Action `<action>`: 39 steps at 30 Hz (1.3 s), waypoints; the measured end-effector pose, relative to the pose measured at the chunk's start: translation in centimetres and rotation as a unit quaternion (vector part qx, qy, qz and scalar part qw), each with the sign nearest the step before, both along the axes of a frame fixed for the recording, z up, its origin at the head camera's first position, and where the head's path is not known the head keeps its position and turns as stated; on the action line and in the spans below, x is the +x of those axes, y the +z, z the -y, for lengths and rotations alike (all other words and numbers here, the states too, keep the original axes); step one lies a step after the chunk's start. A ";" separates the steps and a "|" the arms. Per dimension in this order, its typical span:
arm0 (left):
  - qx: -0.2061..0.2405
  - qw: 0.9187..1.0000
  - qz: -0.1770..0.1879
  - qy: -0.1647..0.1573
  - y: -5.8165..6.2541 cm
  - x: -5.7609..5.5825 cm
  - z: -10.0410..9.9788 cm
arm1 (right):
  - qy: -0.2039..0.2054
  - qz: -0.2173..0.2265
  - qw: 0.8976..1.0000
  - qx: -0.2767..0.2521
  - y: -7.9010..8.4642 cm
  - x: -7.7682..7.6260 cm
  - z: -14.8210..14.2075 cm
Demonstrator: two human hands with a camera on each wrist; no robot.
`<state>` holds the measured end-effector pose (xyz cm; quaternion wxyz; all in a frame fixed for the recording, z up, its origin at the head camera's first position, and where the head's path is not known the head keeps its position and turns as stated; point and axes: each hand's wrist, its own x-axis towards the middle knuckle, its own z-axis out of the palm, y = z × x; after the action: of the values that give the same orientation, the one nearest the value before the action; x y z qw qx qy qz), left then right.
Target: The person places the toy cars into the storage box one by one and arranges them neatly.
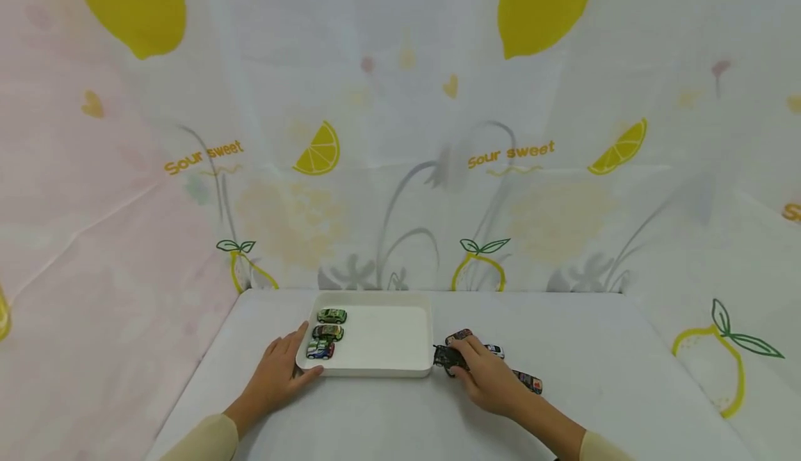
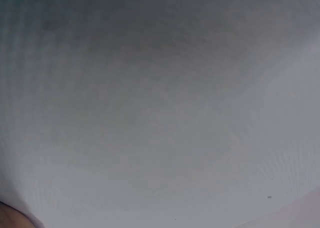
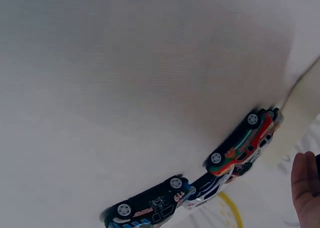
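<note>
A white rectangular tray (image 1: 382,336) holds a column of toy cars along its left side: a green one (image 1: 332,316), a dark multicoloured one (image 1: 328,333) and a blue-and-white one (image 1: 320,350). My left hand (image 1: 275,370) rests against the tray's left front corner, fingers along the left side and thumb at the front. Just right of the tray, my right hand (image 1: 488,377) pinches a black toy car (image 1: 448,357) between thumb and fingers. In the right wrist view, that hand (image 3: 304,190) shows only partly at the right edge. The left wrist view is mostly blurred white surface.
Around my right hand stand a red-and-green car (image 3: 245,143), a white car (image 1: 495,351) and a black car (image 3: 150,205) marked 119. They rest on a white-covered table (image 1: 375,419). A lemon-print cloth (image 1: 388,224) hangs behind.
</note>
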<state>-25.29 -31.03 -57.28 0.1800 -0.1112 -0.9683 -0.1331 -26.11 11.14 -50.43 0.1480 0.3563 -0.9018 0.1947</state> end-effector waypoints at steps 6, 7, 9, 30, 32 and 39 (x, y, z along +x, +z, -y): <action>-0.005 1.000 0.000 0.002 -0.3 -0.3 0.5 | -0.017 0.011 1.000 -0.017 -0.1 -1.0 2.3; -0.007 1.000 0.002 0.004 -0.4 -0.3 0.6 | -0.019 0.013 1.000 -0.015 -0.2 -1.1 2.8; -0.006 1.000 0.004 0.008 -0.4 -0.1 0.9 | -0.018 0.013 1.000 -0.010 -0.4 -1.3 3.9; -0.006 1.000 -0.010 0.014 -0.5 0.2 1.0 | 0.013 0.071 0.997 0.016 -2.1 -4.5 14.0; -0.006 1.000 -0.006 0.014 -0.3 0.2 0.9 | 0.000 0.086 0.996 0.021 -2.2 -4.8 14.5; -0.014 1.000 0.009 0.012 -0.4 0.0 0.0 | -0.026 0.150 0.988 0.013 -2.5 -5.5 15.1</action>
<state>-25.25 -31.06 -57.64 0.1714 -0.1011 -0.9728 -0.1185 -31.62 -4.00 -52.92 0.0116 0.3014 -0.9253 0.2300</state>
